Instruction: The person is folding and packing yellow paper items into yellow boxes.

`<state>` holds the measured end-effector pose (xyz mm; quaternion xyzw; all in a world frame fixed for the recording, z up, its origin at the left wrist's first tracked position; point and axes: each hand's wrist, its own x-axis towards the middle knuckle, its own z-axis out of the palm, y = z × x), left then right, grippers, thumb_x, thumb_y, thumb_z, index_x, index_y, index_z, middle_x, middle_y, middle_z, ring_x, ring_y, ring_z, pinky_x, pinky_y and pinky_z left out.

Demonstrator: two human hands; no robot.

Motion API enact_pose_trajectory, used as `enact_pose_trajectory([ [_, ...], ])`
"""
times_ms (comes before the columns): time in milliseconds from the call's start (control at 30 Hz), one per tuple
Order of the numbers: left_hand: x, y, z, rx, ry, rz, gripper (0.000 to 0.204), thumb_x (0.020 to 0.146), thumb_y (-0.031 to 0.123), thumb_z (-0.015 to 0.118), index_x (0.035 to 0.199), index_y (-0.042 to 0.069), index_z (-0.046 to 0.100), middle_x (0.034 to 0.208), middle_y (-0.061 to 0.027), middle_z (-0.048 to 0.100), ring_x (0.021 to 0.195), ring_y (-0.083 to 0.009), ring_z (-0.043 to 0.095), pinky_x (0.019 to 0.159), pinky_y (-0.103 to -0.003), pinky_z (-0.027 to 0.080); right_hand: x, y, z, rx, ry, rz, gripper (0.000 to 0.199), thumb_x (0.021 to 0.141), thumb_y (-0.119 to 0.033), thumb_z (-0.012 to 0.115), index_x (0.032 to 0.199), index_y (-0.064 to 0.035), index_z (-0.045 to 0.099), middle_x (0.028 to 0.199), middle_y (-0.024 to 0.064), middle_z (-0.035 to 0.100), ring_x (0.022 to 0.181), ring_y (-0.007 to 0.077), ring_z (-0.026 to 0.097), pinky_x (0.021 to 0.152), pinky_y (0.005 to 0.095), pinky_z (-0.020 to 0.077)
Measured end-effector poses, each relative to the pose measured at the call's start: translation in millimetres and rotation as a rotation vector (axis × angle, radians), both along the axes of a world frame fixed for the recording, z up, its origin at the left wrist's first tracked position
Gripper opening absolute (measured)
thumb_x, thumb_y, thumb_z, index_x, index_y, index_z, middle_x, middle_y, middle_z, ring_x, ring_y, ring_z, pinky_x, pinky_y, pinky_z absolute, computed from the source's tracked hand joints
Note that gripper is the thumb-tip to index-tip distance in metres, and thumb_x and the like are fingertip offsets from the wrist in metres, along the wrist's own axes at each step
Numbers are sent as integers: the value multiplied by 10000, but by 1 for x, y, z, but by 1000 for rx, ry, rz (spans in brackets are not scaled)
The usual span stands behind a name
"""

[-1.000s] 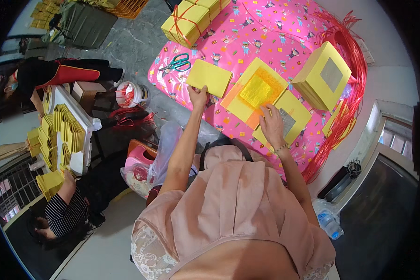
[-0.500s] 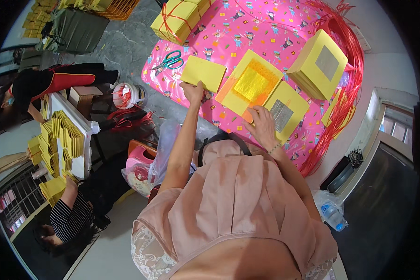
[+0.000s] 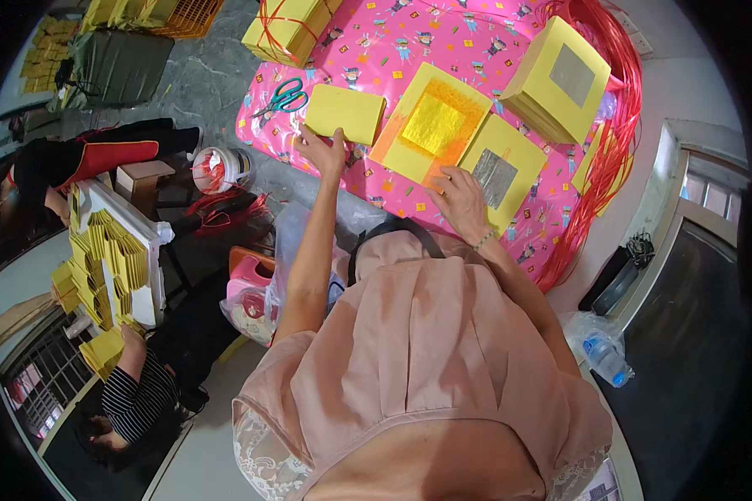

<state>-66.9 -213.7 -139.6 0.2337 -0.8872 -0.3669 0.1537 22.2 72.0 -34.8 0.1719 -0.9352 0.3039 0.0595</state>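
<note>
Along the pink table's (image 3: 393,190) near edge, the left hand (image 3: 320,152), thumb and fingers spread, touches the yellow pad (image 3: 347,114); the right hand (image 3: 459,200), loosely bent, covers a corner of the gold sheet (image 3: 434,129).

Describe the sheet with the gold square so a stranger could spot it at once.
On the pink patterned tablecloth, look between the plain yellow paper by the left hand and the silver-patched sheet by the right hand. The yellow sheet there is yours: only it bears a shiny gold square amid orange, not silver.
</note>
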Motion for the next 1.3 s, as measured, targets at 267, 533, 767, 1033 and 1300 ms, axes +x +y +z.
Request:
enact_pose_trajectory([
  [267,27,35,74,328,97,-625,492,770,201,755,1213,51,600,1193,-160,533,1148,-350,454,985,-453,380,-4,1,-1,-194,-133,-128,109,791,-154,714,811,-48,694,887,68,650,879,275,587,789,379,478],
  [533,48,61,87,-73,79,-917,382,700,220,807,1056,132,702,1212,-107,563,1151,-327,454,974,-433,402,-10,3,-12,-316,-237,-186,130,799,-181,710,763,-56,708,841,68,660,842,265,573,787,368,462],
  [767,47,60,82,-52,61,-894,304,710,193,785,994,107,719,1205,-109,569,1124,-334,465,963,-449,419,-12,5,-15,-325,-250,-181,138,800,-188,705,756,-57,712,830,67,661,819,263,571,780,369,457],
  [1033,48,61,82,-63,34,-894,312,725,186,789,1025,133,719,1230,-83,564,1153,-304,445,987,-425,388,-14,5,-16,-318,-303,-201,141,789,-197,708,739,-66,718,823,62,669,810,258,572,774,366,456],
  [1300,49,61,82,-71,39,-897,339,725,190,787,1050,136,709,1247,-83,560,1162,-301,443,996,-428,377,-17,7,-21,-334,-301,-201,147,782,-204,713,730,-67,718,785,58,663,779,248,566,746,365,451],
])
